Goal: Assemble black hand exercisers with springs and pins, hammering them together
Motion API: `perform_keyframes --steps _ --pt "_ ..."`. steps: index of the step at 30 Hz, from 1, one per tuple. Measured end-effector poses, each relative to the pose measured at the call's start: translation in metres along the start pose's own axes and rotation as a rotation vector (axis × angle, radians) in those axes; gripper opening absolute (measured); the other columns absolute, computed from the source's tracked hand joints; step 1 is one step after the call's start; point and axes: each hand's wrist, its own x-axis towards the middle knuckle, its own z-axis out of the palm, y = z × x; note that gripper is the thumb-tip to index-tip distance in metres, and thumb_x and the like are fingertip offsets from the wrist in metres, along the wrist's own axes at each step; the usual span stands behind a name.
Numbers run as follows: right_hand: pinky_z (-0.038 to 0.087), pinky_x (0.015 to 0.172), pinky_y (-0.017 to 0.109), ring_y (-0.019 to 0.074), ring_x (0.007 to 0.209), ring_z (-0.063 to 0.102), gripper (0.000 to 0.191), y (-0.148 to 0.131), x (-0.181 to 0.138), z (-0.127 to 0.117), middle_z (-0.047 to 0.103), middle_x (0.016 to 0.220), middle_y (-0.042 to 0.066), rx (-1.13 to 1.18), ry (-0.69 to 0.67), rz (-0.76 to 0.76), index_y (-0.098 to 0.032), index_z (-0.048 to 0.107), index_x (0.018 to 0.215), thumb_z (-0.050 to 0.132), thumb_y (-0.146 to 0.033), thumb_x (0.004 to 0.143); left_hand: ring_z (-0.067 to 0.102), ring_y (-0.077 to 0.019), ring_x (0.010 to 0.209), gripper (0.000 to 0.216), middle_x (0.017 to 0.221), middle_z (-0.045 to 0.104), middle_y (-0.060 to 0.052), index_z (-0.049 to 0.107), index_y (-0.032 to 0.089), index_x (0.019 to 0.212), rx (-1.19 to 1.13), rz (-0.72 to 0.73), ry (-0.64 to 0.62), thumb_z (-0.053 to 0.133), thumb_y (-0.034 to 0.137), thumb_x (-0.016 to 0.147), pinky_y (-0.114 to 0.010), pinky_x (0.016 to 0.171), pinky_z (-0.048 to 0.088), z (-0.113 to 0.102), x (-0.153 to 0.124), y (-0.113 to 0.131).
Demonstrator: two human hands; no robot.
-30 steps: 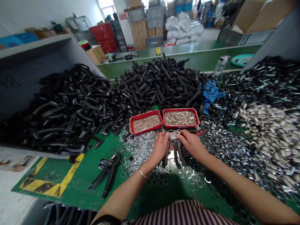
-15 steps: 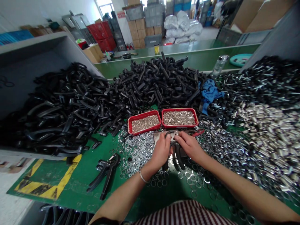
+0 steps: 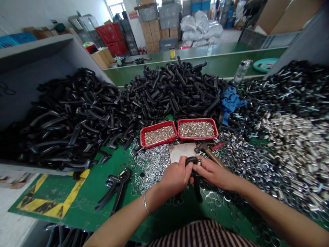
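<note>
Both my hands are closed on a black hand grip exerciser (image 3: 196,188) just in front of a flat metal plate (image 3: 181,151). My left hand (image 3: 176,175) wraps its left side, thumb near the curved top. My right hand (image 3: 214,174) pinches the other side, by a shiny metal spring or sleeve at the top. The fingers hide much of the handles. Beyond my right hand lies a hammer (image 3: 212,155), its head near the plate's edge. A similar hand grip exerciser (image 3: 117,190) lies on the green table to the left.
Two red trays (image 3: 158,144) of small metal pins stand behind the plate. Black handles (image 3: 174,89) are heaped at the back and left. Metal rings, nuts and silver sleeves (image 3: 282,151) spread rightward. A blue cloth (image 3: 231,101) and a glass bottle (image 3: 241,72) are at back right.
Both hands have drawn the hand grip exerciser off the metal plate, towards my body. The plate and the hammer are now more exposed.
</note>
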Motion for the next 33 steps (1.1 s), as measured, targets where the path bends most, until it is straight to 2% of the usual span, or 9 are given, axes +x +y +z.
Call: perform_keyframes --steps 7,10,13,15,18,22,25,29,33 --pt "0.049 0.078 0.035 0.0203 0.081 0.061 0.024 0.0 0.003 -0.009 0.068 0.092 0.007 -0.168 -0.034 -0.031 -0.021 0.057 0.096 0.043 -0.039 0.101 0.07 -0.028 0.073 0.04 0.083 0.07 -0.014 0.051 0.016 0.117 0.111 0.051 0.022 0.027 0.043 0.103 -0.037 0.066 0.053 -0.008 -0.002 0.009" --pt "0.05 0.072 0.033 0.0194 0.075 0.062 0.03 0.017 0.013 -0.004 0.068 0.086 0.006 -0.163 -0.066 0.004 -0.02 0.058 0.093 0.038 -0.041 0.103 0.071 -0.0301 0.076 0.046 0.082 0.071 -0.015 0.049 0.011 0.122 0.171 0.032 -0.014 0.022 0.043 0.104 -0.038 0.066 0.053 -0.004 0.015 -0.002" --pt "0.049 0.066 0.033 0.0212 0.069 0.063 0.031 0.03 0.03 -0.007 0.069 0.08 0.008 -0.342 -0.062 0.1 -0.018 0.062 0.095 0.049 -0.046 0.099 0.072 -0.0283 0.082 0.043 0.086 0.072 -0.014 0.052 0.014 0.123 0.196 0.073 -0.039 0.025 0.041 0.105 -0.036 0.071 0.053 0.001 0.04 -0.025" --pt "0.05 0.07 0.034 0.0241 0.078 0.066 0.03 0.034 0.044 -0.023 0.071 0.089 0.011 -0.48 0.011 0.068 -0.018 0.066 0.102 0.057 -0.046 0.096 0.072 -0.0272 0.085 0.04 0.092 0.072 -0.013 0.057 0.016 0.12 0.241 0.11 -0.025 0.03 0.041 0.104 -0.036 0.075 0.053 0.002 0.055 -0.041" --pt "0.049 0.083 0.035 0.0245 0.097 0.065 0.025 0.043 0.064 -0.059 0.071 0.104 0.011 -0.596 0.183 -0.003 -0.02 0.07 0.106 0.054 -0.037 0.099 0.071 -0.028 0.086 0.041 0.091 0.073 -0.014 0.065 0.017 0.108 0.333 0.162 0.028 0.036 0.046 0.103 -0.039 0.08 0.053 -0.004 0.07 -0.053" --pt "0.048 0.083 0.034 0.0254 0.101 0.06 0.023 0.066 0.084 -0.092 0.066 0.102 0.013 -0.847 0.226 0.089 -0.018 0.075 0.098 0.055 -0.03 0.098 0.071 -0.0302 0.086 0.042 0.087 0.072 -0.017 0.069 0.014 0.097 0.455 0.213 0.119 0.044 0.047 0.101 -0.043 0.082 0.052 -0.027 0.093 -0.04" --pt "0.047 0.078 0.033 0.0274 0.102 0.058 0.024 0.074 0.101 -0.09 0.065 0.103 0.014 -0.985 0.189 0.081 -0.016 0.074 0.099 0.057 -0.033 0.097 0.07 -0.0291 0.093 0.03 0.096 0.072 -0.017 0.068 0.013 0.105 0.555 0.247 0.182 0.043 0.028 0.102 -0.041 0.084 0.052 -0.041 0.128 -0.024" --pt "0.047 0.077 0.033 0.0282 0.103 0.057 0.02 0.071 0.124 -0.076 0.066 0.104 0.016 -1.04 0.147 0.079 -0.012 0.071 0.095 0.061 -0.029 0.094 0.068 -0.0271 0.104 0.023 0.107 0.071 -0.018 0.069 0.01 0.105 0.68 0.302 0.131 0.048 0.01 0.096 -0.036 0.09 0.051 -0.041 0.174 -0.013" --pt "0.046 0.076 0.033 0.0273 0.101 0.058 0.022 0.072 0.131 -0.07 0.066 0.105 0.018 -1.044 0.137 0.064 -0.01 0.068 0.1 0.05 -0.022 0.099 0.068 -0.0283 0.102 0.027 0.105 0.071 -0.02 0.068 0.006 0.105 0.695 0.267 0.133 0.043 0.005 0.095 -0.04 0.092 0.049 -0.029 0.185 -0.017"
